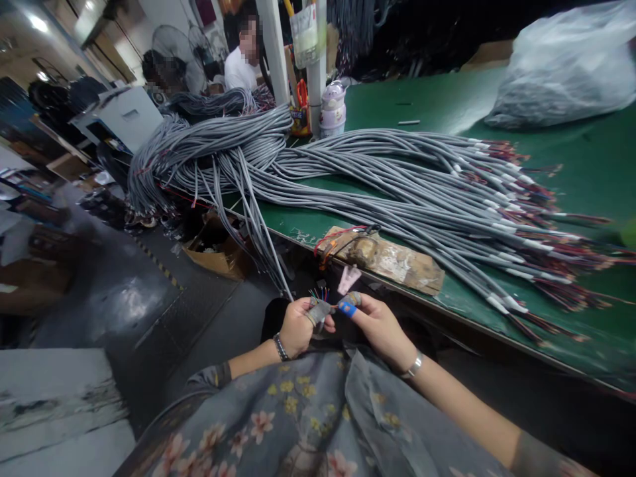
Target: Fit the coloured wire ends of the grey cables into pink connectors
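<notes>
My left hand is closed around the end of a grey cable, whose thin coloured wires fan out above the fingers. The cable runs up and back to the bundle on the bench. My right hand, closed in a pinch, grips a thin orange-red wire from that end. Grey wrapping covers fingertips on both hands, and blue tape sits on the right thumb. Both hands are close together in front of my body, below the bench edge. Just behind them, a pale pink clip-like piece shows.
Many grey cables with white-banded, stripped ends lie across the green bench. A worn wooden block with red wires sits at its edge. Behind are a lilac container, a plastic bag and a seated person. A cardboard box stands below.
</notes>
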The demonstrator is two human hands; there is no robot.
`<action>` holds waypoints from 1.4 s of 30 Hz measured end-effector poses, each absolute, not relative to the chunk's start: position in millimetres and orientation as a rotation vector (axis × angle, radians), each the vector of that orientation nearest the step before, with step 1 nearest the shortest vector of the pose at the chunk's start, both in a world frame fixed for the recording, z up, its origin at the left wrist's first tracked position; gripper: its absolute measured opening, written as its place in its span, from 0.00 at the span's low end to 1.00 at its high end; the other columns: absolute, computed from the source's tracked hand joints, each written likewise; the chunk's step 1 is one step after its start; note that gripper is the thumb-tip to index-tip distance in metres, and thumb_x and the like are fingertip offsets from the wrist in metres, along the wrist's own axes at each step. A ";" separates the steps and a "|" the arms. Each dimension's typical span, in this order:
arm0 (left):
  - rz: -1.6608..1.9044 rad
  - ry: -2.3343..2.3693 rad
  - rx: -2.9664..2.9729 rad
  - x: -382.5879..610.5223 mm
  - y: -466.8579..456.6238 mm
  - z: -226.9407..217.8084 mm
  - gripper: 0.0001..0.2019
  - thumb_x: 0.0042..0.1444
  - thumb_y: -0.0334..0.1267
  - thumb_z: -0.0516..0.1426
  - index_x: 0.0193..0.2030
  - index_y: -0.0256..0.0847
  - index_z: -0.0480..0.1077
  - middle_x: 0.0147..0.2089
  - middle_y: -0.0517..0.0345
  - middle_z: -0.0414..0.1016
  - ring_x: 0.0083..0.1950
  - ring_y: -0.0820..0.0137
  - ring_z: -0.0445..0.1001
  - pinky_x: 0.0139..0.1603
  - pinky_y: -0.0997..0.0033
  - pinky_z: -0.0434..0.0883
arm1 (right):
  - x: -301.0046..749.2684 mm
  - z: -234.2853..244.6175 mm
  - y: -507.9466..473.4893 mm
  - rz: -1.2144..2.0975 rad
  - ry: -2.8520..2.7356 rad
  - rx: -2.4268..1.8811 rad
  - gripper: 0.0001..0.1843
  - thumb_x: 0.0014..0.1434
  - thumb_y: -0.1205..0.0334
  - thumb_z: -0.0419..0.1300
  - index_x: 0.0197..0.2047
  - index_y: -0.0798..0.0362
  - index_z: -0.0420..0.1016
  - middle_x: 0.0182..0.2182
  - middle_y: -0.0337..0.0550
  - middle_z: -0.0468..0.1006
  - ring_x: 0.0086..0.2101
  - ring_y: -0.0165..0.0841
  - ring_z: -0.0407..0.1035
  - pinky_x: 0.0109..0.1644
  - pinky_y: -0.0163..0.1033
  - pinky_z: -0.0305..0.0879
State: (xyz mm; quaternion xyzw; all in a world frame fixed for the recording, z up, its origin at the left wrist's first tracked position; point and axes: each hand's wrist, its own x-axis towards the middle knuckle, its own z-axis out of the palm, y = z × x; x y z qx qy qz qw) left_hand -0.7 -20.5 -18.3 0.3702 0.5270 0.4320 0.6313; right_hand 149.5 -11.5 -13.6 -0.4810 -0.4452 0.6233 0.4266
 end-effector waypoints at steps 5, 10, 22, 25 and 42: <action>1.036 1.234 0.750 0.9 -19.1 -21.9 0.22 0.37 0.55 0.65 0.26 0.35 0.71 0.18 0.57 0.71 0.18 0.73 0.69 0.21 0.73 0.67 | 149.7 -12.9 -12.3 1.559 -1.148 -1.209 0.24 0.42 0.39 0.65 0.22 0.52 0.68 0.20 0.37 0.71 0.23 0.30 0.62 0.30 0.38 0.65; 1.064 1.233 0.733 0.7 -18.8 -20.5 0.21 0.37 0.54 0.65 0.25 0.35 0.71 0.18 0.58 0.71 0.17 0.74 0.68 0.19 0.75 0.65 | 147.6 -14.9 -12.8 1.613 -1.110 -1.201 0.25 0.41 0.37 0.66 0.24 0.52 0.69 0.21 0.39 0.73 0.24 0.31 0.64 0.31 0.38 0.65; 1.041 1.252 0.630 2.0 -20.3 -12.0 0.24 0.31 0.55 0.66 0.25 0.35 0.69 0.17 0.58 0.70 0.18 0.70 0.71 0.21 0.71 0.68 | 145.7 -22.2 -12.6 1.573 -1.140 -1.175 0.25 0.39 0.39 0.67 0.23 0.53 0.70 0.21 0.38 0.71 0.25 0.30 0.62 0.32 0.38 0.63; 1.041 1.246 0.637 1.8 -21.0 -9.6 0.22 0.31 0.53 0.66 0.24 0.35 0.68 0.16 0.59 0.69 0.16 0.72 0.68 0.19 0.73 0.66 | 147.6 -21.4 -13.2 1.544 -1.185 -1.185 0.23 0.40 0.39 0.67 0.23 0.52 0.70 0.21 0.37 0.71 0.25 0.30 0.62 0.32 0.38 0.63; 0.906 1.153 0.886 -3.5 -15.0 -1.1 0.21 0.34 0.55 0.65 0.21 0.36 0.70 0.15 0.60 0.67 0.13 0.79 0.60 0.13 0.78 0.58 | 156.4 -10.5 23.4 1.890 -0.640 -1.054 0.22 0.47 0.39 0.63 0.26 0.52 0.73 0.24 0.41 0.73 0.23 0.28 0.63 0.26 0.34 0.63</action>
